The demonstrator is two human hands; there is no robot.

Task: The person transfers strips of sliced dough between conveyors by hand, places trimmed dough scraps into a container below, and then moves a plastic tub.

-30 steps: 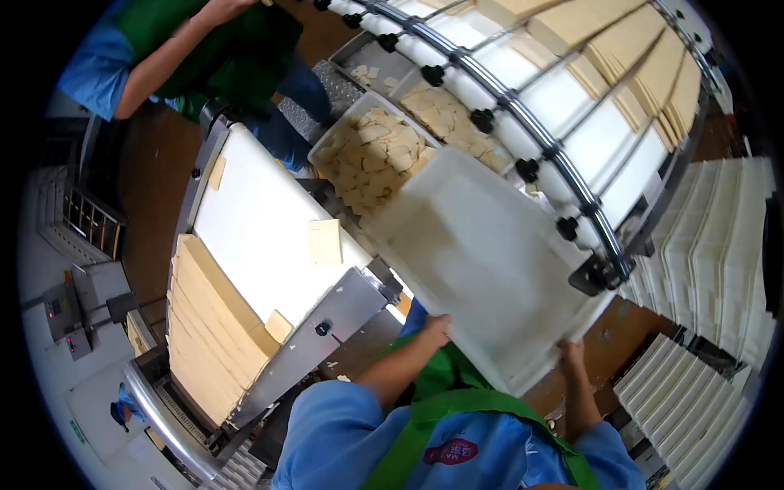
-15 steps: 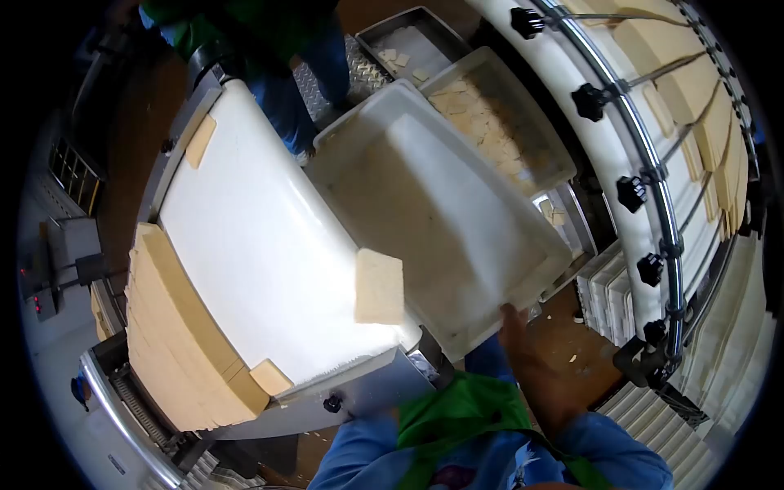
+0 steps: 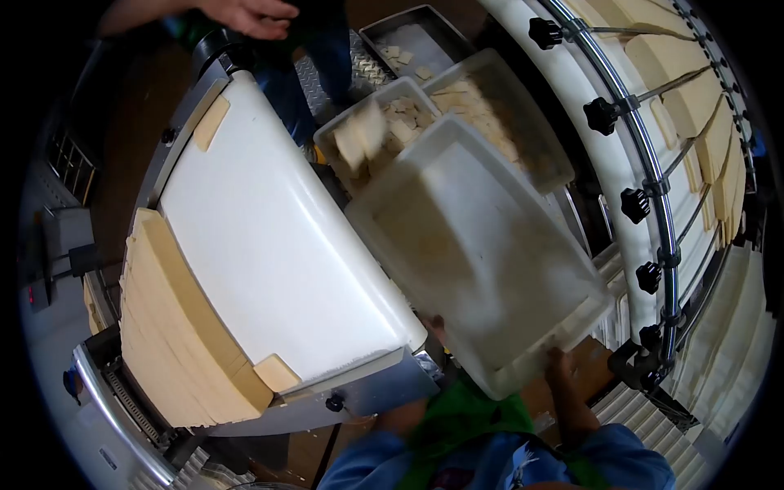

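A large, shallow whitish plastic tub is tilted in front of my body, its inside showing. At its near right corner, my right hand is closed on the rim. My left hand is at the tub's left side, close to the end of the white belt; its fingers are mostly hidden by the tub wall. Beyond the tub's far end, a second tub contains pale flat pieces, and blurred pale slabs show over it.
A white conveyor belt lies left, with a thick pale dough-like sheet along its edge. Another tub of pieces and a metal tray stand behind. A co-worker's hand is above. On the right curves a belt with black knobs.
The tub has moved toward me and right, uncovering the tub of pieces behind it. My left hand has appeared at its side. The slab at the belt's edge is gone; a co-worker's hand has appeared.
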